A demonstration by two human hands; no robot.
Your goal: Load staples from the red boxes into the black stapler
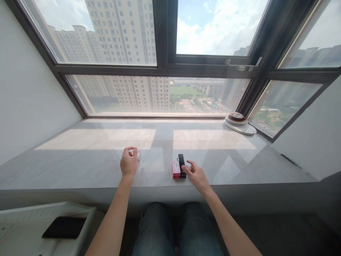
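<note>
Windowsill [157, 170]; left fingers [135, 154] at item [139, 155], grip unclear; right fingers [188, 171] parted beside black object [181, 160].

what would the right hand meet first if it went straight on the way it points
Probably the black object: the right hand points left toward it, its thumb overlapping the near edge in view, though contact is unclear. The red box lies just beyond.
</note>
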